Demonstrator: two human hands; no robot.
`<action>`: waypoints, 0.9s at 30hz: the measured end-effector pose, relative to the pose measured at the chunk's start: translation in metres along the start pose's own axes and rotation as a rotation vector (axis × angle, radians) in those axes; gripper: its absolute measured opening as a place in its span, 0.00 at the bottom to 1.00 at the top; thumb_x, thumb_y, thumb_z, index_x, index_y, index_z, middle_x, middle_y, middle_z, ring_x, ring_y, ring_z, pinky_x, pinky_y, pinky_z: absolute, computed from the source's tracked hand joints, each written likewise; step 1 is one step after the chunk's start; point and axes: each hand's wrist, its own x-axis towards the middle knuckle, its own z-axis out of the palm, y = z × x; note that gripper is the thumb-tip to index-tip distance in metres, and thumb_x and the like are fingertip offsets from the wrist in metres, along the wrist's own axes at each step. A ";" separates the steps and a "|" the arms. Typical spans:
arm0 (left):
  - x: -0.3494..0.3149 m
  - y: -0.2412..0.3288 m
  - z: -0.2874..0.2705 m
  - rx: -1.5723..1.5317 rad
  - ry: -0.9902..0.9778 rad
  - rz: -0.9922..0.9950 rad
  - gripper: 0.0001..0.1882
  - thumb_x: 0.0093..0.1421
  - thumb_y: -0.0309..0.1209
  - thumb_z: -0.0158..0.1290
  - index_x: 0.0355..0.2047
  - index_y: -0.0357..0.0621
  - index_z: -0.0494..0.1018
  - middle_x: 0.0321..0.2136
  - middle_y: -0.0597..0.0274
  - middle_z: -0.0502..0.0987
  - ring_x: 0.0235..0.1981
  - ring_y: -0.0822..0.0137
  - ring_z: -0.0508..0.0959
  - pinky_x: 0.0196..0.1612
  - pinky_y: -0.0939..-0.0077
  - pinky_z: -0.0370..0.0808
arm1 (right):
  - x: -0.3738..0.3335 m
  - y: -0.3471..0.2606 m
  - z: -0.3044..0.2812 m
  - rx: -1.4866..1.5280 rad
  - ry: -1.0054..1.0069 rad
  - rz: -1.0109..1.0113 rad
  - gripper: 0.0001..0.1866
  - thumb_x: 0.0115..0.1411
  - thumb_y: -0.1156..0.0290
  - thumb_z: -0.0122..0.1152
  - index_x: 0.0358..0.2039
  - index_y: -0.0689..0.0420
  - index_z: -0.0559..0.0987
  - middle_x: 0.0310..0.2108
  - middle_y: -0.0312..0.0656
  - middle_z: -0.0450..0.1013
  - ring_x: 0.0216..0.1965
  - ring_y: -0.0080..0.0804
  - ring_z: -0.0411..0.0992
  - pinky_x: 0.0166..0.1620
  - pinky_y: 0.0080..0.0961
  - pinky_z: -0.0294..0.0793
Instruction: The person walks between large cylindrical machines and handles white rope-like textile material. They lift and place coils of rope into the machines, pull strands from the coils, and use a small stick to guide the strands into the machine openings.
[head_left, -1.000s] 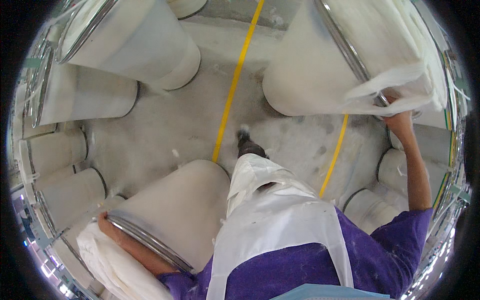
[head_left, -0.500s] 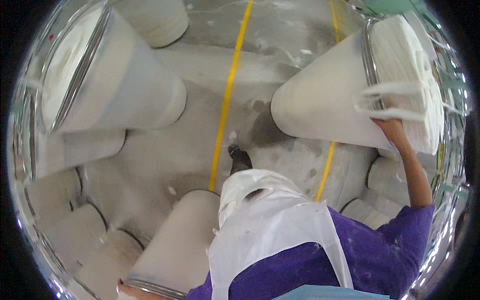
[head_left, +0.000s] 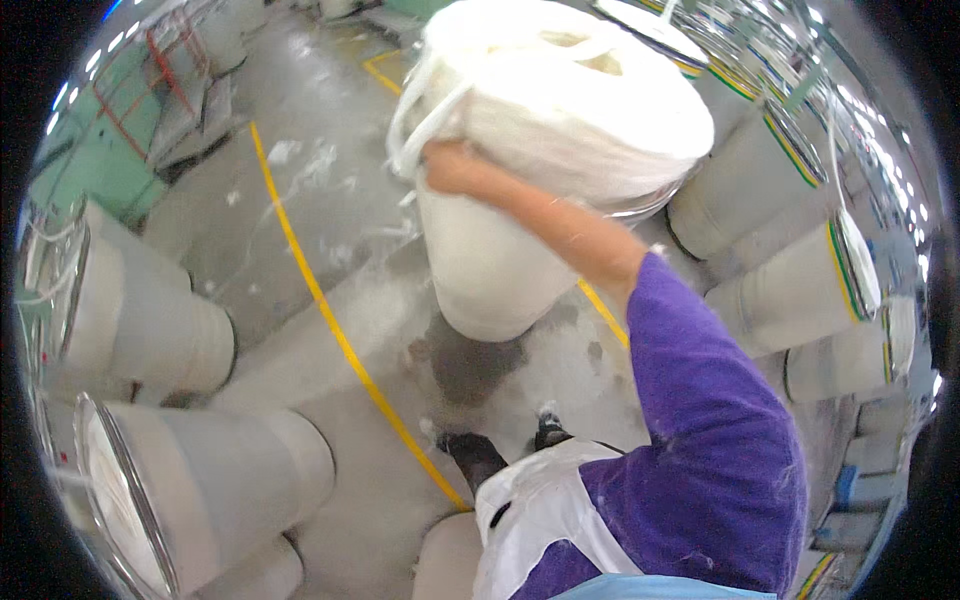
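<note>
White sliver can (head_left: 490,270), upper centre; thick sliver coil (head_left: 570,140) heaped on top. Right hand (head_left: 450,168) looks clenched on can's rim, fingers partly hidden; left hand out of frame, can't tell. Best: firm grip, can steady, loose sliver strand (head_left: 436,117) clear.

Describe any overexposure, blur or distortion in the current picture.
All in the head view: the white fibre is washed out on top, the right hand looks slightly soft, and the yellow line bows with fisheye distortion.
</note>
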 end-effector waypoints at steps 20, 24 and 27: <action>-0.277 0.475 -0.107 -0.702 -0.240 1.099 0.21 0.69 0.39 0.38 0.43 0.31 0.72 0.41 0.49 0.75 0.44 0.55 0.73 0.49 0.63 0.69 | -0.423 0.147 0.018 0.537 0.098 -1.044 0.15 0.54 0.60 0.56 0.35 0.58 0.77 0.34 0.48 0.75 0.35 0.40 0.74 0.40 0.38 0.75; -0.339 0.476 -0.129 -0.508 -0.064 0.950 0.19 0.67 0.38 0.40 0.39 0.33 0.73 0.36 0.49 0.75 0.39 0.55 0.74 0.46 0.61 0.69 | -0.417 0.153 0.005 0.353 0.148 -1.179 0.16 0.50 0.58 0.61 0.33 0.56 0.79 0.34 0.48 0.76 0.36 0.42 0.75 0.40 0.38 0.75; -0.382 0.478 -0.144 -0.390 0.045 0.816 0.18 0.66 0.37 0.42 0.37 0.34 0.74 0.31 0.49 0.75 0.35 0.54 0.74 0.44 0.60 0.70 | -0.402 0.180 -0.010 0.289 0.155 -1.227 0.17 0.47 0.57 0.65 0.32 0.55 0.80 0.34 0.49 0.77 0.37 0.43 0.76 0.41 0.38 0.75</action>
